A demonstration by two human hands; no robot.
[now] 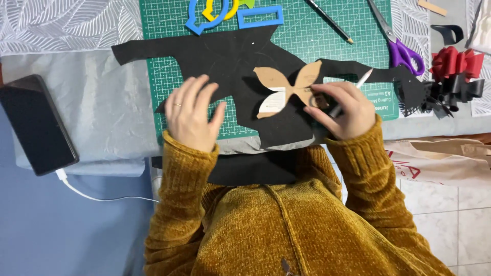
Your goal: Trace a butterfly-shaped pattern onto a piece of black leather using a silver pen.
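Seen from above: a surface point(102, 110) draped in pale grey cloth, a green gridded cutting mat point(317, 36) lying toward its far edge. Spread across the mat, a large irregular sheet of black felt-like material point(230, 61), its near part hanging over the near edge of the surface toward the lap. On top of the black sheet, a tan cardboard template shaped like a four-petalled butterfly point(289, 87), lying flat near the middle of the mat.

Left hand point(192, 115) pressed flat on the black sheet near the mat's near edge, fingers point(197, 89) spread wide and closed on nothing, a ring on one of them. Right hand point(345, 110) curled at the template's right petal, fingertips pinning the cardboard down, a slim white pencil-like marker point(353, 89) gripped between the fingers, its upper end pointing toward the far right corner. Tip of the marker hidden behind the hand. Both arms in mustard-yellow chenille sleeves point(368, 174).

At the far edge of the mat: blue and yellow plastic stencil shapes point(215, 13) and a blue rectangular frame point(260, 16), just beside each other. Further right, a dark pencil point(330, 21) lying slantwise, and scissors with purple handles point(404, 53) at the mat's right edge. Toward the right edge of the surface, a cluster of red and black folded paper bows point(455, 76), well apart from the hands. Near the left edge, a black smartphone point(37, 125), screen dark, with a white cable point(97, 194) plugged in and hanging off the near edge.
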